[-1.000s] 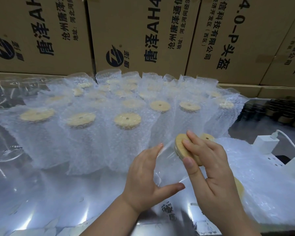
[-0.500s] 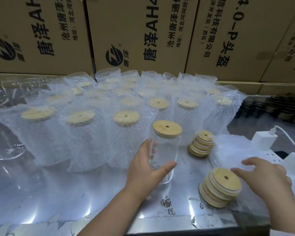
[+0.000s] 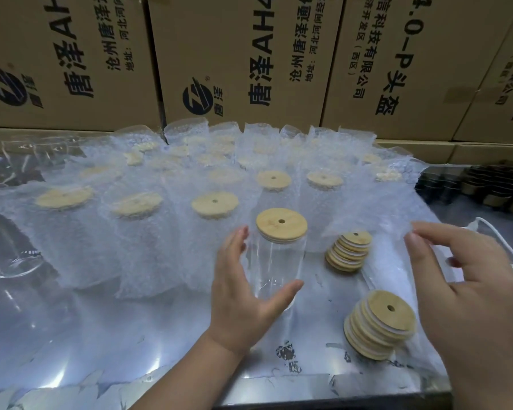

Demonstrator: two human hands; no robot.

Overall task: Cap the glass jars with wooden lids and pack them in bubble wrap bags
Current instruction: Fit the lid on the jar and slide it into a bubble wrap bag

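At the far left an empty glass (image 3: pixel 3 247) lies on the table (image 3: pixel 101 335), and beside it stand the rows of bagged jars (image 3: pixel 137 232), each already capped. Right of them our left hand (image 3: pixel 243 294) wraps the jar (image 3: pixel 279 261), thumb in front and fingers behind, keeping it upright on the table just ahead of the front row. Its lid (image 3: pixel 281 224) now sits flat on the rim and our right hand is no longer on it, so we judge the capping of this jar done. Further right are two lid stacks, the far stack (image 3: pixel 348 251) and the near stack (image 3: pixel 381 327), both untouched. Above the far one hangs a bag (image 3: pixel 376 214), newly lifted off the pile at the right. Our right hand (image 3: pixel 468 291) pinches its edge between thumb and fingertips, well apart from the jar. That puts us at the packing step: we judge the bag's mouth must open before the jar goes in, and the thin film may cling shut
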